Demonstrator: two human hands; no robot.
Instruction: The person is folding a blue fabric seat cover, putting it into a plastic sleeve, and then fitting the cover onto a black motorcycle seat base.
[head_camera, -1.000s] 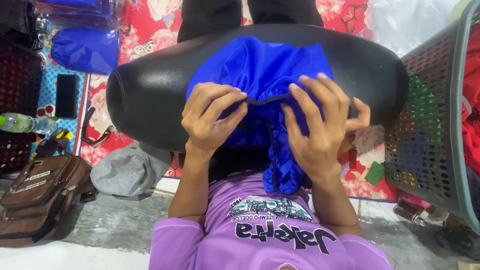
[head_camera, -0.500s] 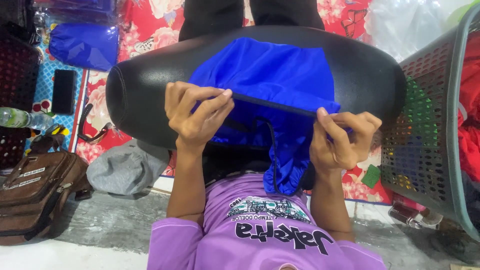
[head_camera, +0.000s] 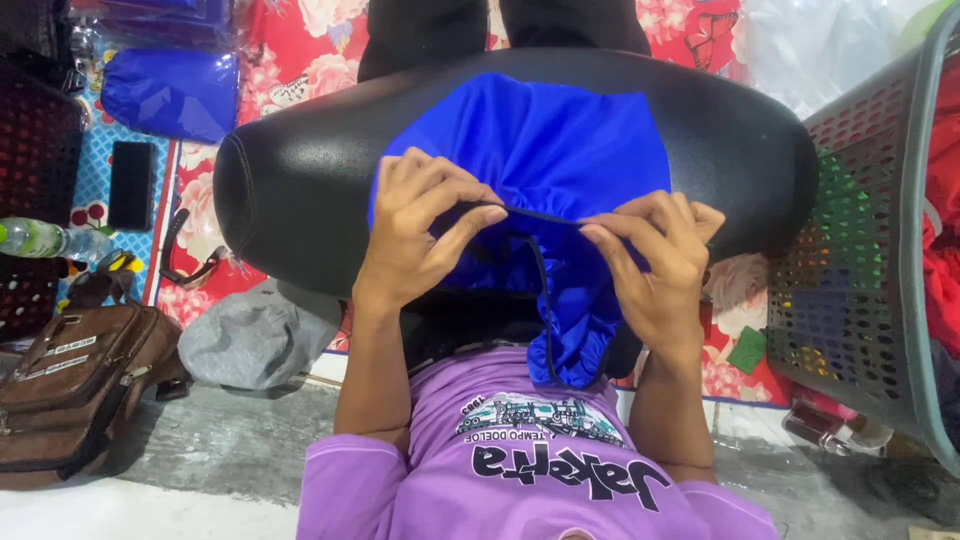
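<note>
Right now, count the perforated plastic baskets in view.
3: a grey basket at right, a dark basket at upper left, another dark one below it; more may be hidden.

- single head view, worn on the person's head, faces straight down over the purple shirt
- close range: hands and black cushion fill centre
- floor mat at top, grey basket at right edge

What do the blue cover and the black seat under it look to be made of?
Blue cover: thin synthetic cloth, probably nylon or polyester; slight sheen, fine gathers along its dark corded hem. Black seat: likely vinyl or faux leather over padding; smooth, pebbled, glossy highlights. Left hand and right hand pinch the hem.
</note>
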